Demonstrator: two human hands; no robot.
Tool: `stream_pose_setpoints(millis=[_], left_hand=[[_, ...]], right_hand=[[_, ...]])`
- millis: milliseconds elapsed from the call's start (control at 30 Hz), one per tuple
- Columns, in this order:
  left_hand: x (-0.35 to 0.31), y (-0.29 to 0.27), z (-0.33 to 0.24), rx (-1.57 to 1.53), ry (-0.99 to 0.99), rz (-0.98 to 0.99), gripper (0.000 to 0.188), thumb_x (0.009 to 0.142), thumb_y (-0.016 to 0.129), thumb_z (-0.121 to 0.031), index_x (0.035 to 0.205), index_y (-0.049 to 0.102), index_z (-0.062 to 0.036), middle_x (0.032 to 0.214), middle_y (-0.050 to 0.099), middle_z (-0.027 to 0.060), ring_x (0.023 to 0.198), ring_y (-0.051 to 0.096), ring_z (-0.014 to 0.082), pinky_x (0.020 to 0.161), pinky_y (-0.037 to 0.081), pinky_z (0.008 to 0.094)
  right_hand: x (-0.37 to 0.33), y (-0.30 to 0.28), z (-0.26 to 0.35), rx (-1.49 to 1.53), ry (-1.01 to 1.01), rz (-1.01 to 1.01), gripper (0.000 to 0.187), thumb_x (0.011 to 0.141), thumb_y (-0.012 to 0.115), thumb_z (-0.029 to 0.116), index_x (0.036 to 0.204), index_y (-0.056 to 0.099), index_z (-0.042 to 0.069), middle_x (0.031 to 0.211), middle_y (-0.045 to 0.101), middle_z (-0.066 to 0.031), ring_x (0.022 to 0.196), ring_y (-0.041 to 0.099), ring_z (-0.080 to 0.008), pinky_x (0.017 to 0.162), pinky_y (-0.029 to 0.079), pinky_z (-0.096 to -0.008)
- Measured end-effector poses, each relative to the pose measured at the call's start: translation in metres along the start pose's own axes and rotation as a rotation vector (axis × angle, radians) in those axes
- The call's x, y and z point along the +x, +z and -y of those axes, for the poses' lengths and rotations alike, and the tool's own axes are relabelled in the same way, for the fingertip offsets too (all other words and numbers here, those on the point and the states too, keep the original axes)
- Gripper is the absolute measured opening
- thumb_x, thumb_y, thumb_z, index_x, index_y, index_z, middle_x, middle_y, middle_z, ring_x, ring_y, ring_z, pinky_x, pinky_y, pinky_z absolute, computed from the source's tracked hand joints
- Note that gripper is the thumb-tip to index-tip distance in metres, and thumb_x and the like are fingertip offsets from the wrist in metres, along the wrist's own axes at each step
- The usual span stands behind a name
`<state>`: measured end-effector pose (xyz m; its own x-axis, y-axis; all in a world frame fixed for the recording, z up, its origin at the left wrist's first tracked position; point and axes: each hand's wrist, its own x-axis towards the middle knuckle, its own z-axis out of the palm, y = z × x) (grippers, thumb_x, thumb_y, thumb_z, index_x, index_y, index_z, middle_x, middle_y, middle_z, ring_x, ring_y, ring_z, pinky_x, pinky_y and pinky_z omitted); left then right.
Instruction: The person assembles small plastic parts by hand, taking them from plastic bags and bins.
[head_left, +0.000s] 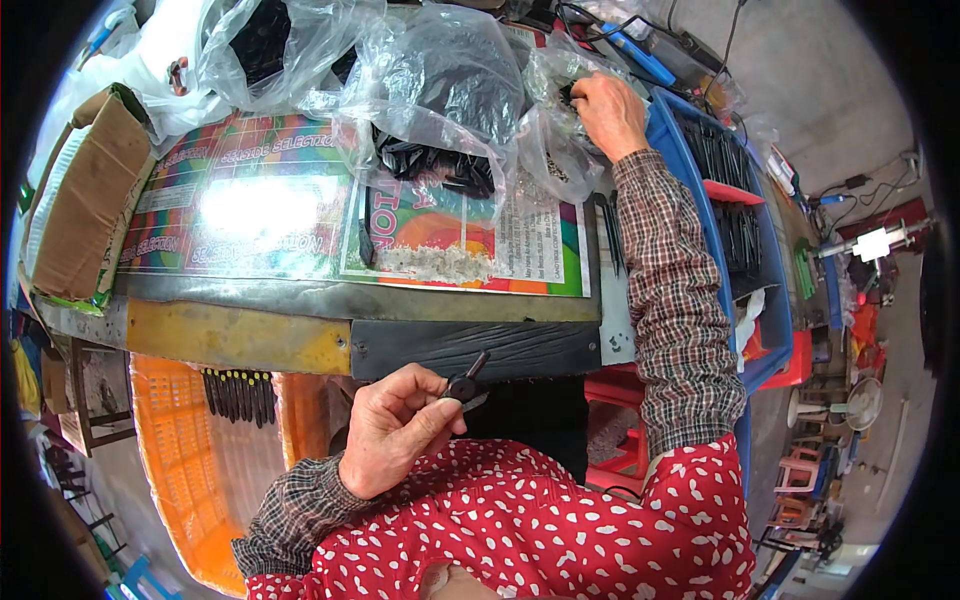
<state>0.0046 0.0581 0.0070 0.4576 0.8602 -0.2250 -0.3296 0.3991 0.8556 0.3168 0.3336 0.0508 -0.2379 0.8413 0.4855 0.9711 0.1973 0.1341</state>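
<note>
Just in front of the table's near edge, my left hand (pixel 398 425) is closed with thumb and fingers on a small black plastic part (pixel 463 388), which has a round disc and a short stem. My right hand (pixel 612 112) is stretched to the far right of the table, fingers curled down at a clear plastic bag (pixel 550 75). Its fingertips are partly hidden, and what they grip I cannot make out. Below that hand, a small clear bag (pixel 556 165) holds tiny bits. Left of it, a larger open bag (pixel 435 120) spills black plastic pieces (pixel 435 165).
Right of my right arm stands a blue crate (pixel 690 170) of long black pieces. An orange basket (pixel 190 480) with black, yellow-tipped pieces stands below the table at left. A torn cardboard box (pixel 85 200) sits on the left. Colourful printed sheets (pixel 270 245) cover the tabletop.
</note>
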Motion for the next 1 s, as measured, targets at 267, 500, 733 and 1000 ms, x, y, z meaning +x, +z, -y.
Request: stream_pose_setpoints(millis=[267, 500, 733, 1000], left_hand=[[-0.001, 0.0, -0.003, -0.014, -0.032, 0.014, 0.007, 0.093, 0.055, -0.003, 0.097, 0.053, 0.0023, 0.074, 0.064, 0.0072, 0.053, 0.051, 0.0044, 0.045, 0.039, 0.0175], [-0.003, 0.004, -0.005, -0.023, -0.009, -0.029, 0.007, 0.093, 0.054, -0.005, 0.096, 0.053, 0.001, 0.072, 0.062, 0.0087, 0.047, 0.044, 0.0062, 0.04, 0.03, 0.019], [-0.008, 0.005, -0.004, -0.017, 0.012, -0.035, 0.009, 0.093, 0.056, -0.008, 0.096, 0.054, 0.0001, 0.072, 0.062, 0.0081, 0.048, 0.045, 0.0061, 0.041, 0.03, 0.0182], [-0.011, -0.005, -0.001, -0.053, 0.022, -0.063, 0.009, 0.093, 0.057, -0.009, 0.095, 0.054, -0.0005, 0.072, 0.063, 0.0075, 0.049, 0.047, 0.0067, 0.041, 0.032, 0.0182]], right_hand=[[-0.004, -0.003, -0.007, 0.217, 0.071, -0.076, 0.018, 0.08, 0.062, 0.021, 0.089, 0.069, 0.007, 0.083, 0.068, -0.0116, 0.078, 0.064, -0.0312, 0.071, 0.049, -0.0387], [-0.011, -0.011, -0.007, 0.314, 0.01, -0.245, 0.017, 0.082, 0.062, 0.025, 0.085, 0.069, 0.009, 0.076, 0.067, -0.0131, 0.072, 0.063, -0.0335, 0.064, 0.049, -0.0435], [-0.009, -0.002, -0.006, 0.132, 0.062, -0.15, 0.018, 0.084, 0.062, 0.024, 0.094, 0.07, 0.011, 0.082, 0.068, -0.0123, 0.079, 0.063, -0.0335, 0.067, 0.049, -0.046], [-0.047, -0.054, 0.055, 0.31, -0.131, -0.158, 0.01, 0.08, 0.063, 0.015, 0.083, 0.067, 0.006, 0.082, 0.065, -0.0098, 0.082, 0.061, -0.0296, 0.072, 0.047, -0.0409]])
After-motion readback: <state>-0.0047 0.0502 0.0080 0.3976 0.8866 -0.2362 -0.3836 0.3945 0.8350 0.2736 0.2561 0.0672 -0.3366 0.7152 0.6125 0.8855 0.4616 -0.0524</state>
